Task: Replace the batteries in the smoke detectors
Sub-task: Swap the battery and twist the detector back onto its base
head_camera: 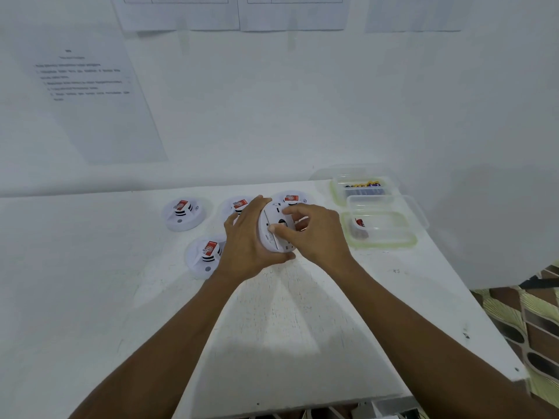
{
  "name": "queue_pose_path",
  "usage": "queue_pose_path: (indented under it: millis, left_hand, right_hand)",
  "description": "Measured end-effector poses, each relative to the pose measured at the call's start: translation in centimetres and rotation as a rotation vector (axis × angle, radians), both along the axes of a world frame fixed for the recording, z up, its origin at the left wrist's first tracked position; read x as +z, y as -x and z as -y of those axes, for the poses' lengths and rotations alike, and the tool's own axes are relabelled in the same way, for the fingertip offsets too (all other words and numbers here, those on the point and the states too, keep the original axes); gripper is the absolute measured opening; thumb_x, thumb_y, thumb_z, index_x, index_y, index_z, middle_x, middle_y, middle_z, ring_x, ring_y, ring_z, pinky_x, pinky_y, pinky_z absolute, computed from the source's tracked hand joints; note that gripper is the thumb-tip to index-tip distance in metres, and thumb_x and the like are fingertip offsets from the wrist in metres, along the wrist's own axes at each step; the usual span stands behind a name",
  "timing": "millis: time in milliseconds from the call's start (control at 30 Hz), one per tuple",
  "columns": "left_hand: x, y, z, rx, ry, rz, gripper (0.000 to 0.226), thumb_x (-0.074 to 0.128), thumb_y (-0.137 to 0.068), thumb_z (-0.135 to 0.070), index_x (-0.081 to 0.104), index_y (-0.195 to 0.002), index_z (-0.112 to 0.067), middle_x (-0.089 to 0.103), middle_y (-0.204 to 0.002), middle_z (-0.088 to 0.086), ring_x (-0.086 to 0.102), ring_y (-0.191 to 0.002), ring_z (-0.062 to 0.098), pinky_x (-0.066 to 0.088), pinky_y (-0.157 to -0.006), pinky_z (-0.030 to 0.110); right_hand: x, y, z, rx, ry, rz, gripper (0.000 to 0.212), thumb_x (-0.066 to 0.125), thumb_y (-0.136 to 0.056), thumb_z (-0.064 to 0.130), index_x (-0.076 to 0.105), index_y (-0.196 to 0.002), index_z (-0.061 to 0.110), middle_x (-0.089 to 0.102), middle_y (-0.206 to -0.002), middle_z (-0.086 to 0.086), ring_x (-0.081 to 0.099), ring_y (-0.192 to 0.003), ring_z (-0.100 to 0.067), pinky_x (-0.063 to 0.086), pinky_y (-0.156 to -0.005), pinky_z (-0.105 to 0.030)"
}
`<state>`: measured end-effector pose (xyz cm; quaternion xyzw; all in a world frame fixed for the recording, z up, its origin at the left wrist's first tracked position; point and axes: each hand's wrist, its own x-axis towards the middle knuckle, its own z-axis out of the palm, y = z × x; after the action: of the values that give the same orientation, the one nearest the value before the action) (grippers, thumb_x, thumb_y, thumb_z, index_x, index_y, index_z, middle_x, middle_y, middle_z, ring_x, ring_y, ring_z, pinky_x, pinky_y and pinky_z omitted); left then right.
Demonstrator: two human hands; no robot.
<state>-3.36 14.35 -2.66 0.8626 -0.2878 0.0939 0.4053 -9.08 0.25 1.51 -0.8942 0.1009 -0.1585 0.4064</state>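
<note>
The left hand [246, 237] holds a white smoke detector [276, 229] on edge above the bench [287, 328], fingers wrapped around its rim. The right hand [314, 234] presses its back with thumb and fingers, perhaps pinching something. 4 other detectors lie behind.

A white round smoke detector [276, 229] is tilted on its edge, underside facing right. Four other detectors [184, 213] lie flat on the surface to the left and behind, each with a red-labelled battery [210, 247] on top.
</note>
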Motion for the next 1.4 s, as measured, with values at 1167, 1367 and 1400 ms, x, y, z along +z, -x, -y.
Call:
queue_pose_path:
  millis: [1167, 1367, 1400]
  left_hand:
    - [-1.3, -1.2, 0.5, -0.039, 0.17, -0.099, 0.092, 0.065, -0.053, -0.086, 0.03, -0.129, -0.049, 0.033, -0.129, -0.037, 0.035, -0.122, -0.015, 0.03, -0.111, 0.024]
    - [-1.0, -1.0, 1.3, -0.041, 0.203, -0.131, 0.088, 0.059, -0.054, -0.09, 0.032, -0.131, -0.055, 0.045, -0.132, -0.016, 0.04, -0.124, 0.001, 0.033, -0.113, 0.038]
    - [-0.8, -1.0, 1.4, -0.044, 0.193, -0.13, 0.086, 0.056, -0.055, -0.092, 0.033, -0.129, -0.057, 0.044, -0.129, -0.019, 0.04, -0.121, -0.001, 0.033, -0.112, 0.034]
  right_hand:
    - [0.2, -1.8, 1.7, 0.085, -0.005, 0.023, 0.063, 0.085, -0.069, 0.042, 0.06, -0.124, 0.026, 0.055, -0.121, 0.008, 0.056, -0.101, -0.008, 0.053, -0.088, -0.028]
    - [0.4, -2.0, 0.7, 0.011, 0.004, 0.02, 0.065, 0.081, -0.072, 0.05, 0.057, -0.127, 0.026, 0.061, -0.129, 0.007, 0.058, -0.111, -0.013, 0.051, -0.098, -0.033]
    - [0.5, -2.1, 0.6, 0.004, 0.01, 0.009, 0.064, 0.081, -0.072, 0.05, 0.057, -0.126, 0.027, 0.062, -0.127, 0.008, 0.058, -0.106, -0.011, 0.052, -0.096, -0.034]
